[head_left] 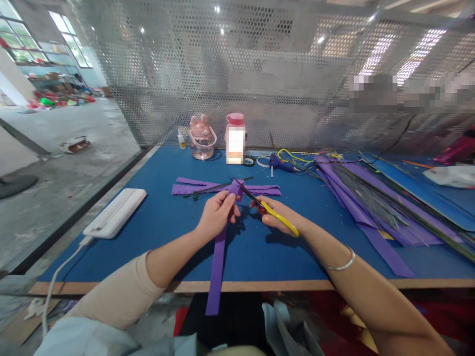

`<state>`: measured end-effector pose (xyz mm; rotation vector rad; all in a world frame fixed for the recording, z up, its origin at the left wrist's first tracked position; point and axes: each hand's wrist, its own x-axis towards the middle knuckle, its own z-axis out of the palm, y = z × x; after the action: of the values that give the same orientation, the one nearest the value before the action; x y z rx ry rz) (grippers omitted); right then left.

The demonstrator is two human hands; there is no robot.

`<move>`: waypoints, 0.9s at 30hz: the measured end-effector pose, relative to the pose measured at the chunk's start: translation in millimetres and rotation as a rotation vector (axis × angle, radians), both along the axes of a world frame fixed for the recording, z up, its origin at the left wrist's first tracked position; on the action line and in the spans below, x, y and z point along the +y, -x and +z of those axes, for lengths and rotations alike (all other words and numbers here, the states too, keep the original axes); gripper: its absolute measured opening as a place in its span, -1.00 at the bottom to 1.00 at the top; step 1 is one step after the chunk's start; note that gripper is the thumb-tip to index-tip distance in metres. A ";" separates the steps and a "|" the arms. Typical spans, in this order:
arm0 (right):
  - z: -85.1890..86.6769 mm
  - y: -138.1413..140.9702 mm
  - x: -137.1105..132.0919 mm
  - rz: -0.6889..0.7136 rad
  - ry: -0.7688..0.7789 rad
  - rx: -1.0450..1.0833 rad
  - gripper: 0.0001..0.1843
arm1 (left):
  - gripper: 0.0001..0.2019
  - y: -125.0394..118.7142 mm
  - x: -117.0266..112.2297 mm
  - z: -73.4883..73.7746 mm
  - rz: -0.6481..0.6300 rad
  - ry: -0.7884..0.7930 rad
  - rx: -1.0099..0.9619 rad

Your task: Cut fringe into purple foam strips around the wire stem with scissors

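Note:
My left hand (219, 212) pinches a long purple crepe paper strip (217, 269), whose tail hangs down past the table's front edge. The folded upper end stands above my fingertips. Yellow-handled scissors (279, 217) are in my right hand (276, 215), their dark blades pointing up and left at the top of the strip. Whether the blades touch or cut the paper I cannot tell. Behind my hands lie fringed purple paper strips (181, 190), with thin dark green stems (208, 189) across them.
A white power bank (115, 213) with a cable lies at the left. Along the back stand a small bottle (181, 140), a pink jug (202, 141) and a pink-lidded bottle (235, 119). A blue glue gun (281, 163) and purple sheets (341, 198) are toward the right.

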<state>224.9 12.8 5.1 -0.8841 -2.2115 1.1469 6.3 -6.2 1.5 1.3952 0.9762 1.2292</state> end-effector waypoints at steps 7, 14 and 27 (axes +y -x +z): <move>9.8 1.4 -10.0 0.051 -0.013 -0.076 -0.14 | -0.64 -1.3 -5.4 6.3 0.047 -0.020 -0.005; 8.8 2.8 -9.9 0.000 -0.089 -0.115 -0.26 | -0.69 0.2 -11.1 10.5 -0.024 -0.063 0.147; 6.7 8.8 -9.2 -0.217 -0.160 -0.141 -0.55 | -0.64 -0.4 -5.0 3.5 -0.058 0.012 0.054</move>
<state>216.1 3.6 11.7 -1.1326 -2.2160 0.8179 6.7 -11.2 5.0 1.4435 0.9720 1.1463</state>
